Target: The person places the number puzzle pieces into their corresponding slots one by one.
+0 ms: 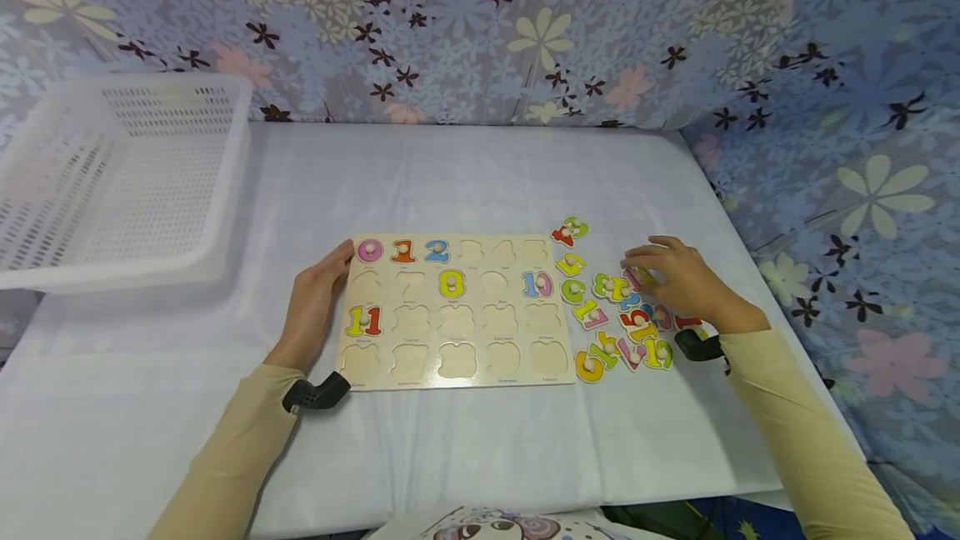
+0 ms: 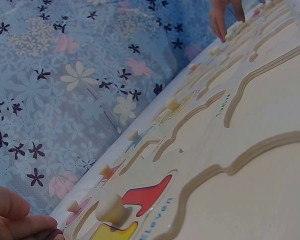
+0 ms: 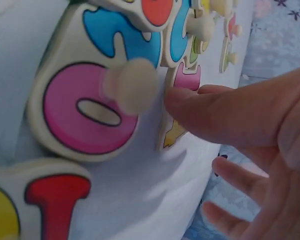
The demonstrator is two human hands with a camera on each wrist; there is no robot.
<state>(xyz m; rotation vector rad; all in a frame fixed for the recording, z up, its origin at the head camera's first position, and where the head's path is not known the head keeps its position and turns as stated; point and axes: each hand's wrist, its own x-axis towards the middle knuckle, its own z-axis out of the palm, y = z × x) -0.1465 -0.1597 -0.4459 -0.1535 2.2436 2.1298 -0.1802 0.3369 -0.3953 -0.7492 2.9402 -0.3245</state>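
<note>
A wooden number puzzle board (image 1: 393,280) lies flat, with the 0 (image 1: 370,251), 1, 2, 8, 10 and 11 (image 1: 363,321) seated in their recesses. My left hand (image 1: 313,298) lies along the board's left edge, fingertips touching near the upper corner. To the right of the board, my right hand (image 1: 678,277) reaches over a loose pile of number pieces. Its thumb and forefinger pinch a pink-and-yellow number piece (image 3: 170,135), whose knob is hidden behind the thumb. The other fingers stand apart. Beside it in the right wrist view lies a blue-and-pink number piece (image 3: 55,112) with a round knob.
Several more knobbed number pieces, among them a yellow one (image 1: 588,367) and a red 5 (image 1: 637,320), lie scattered by the board's right side. A white perforated basket (image 1: 217,248) stands at the far left. Flowered cloth (image 1: 465,32) hangs behind the white-covered table (image 1: 465,182).
</note>
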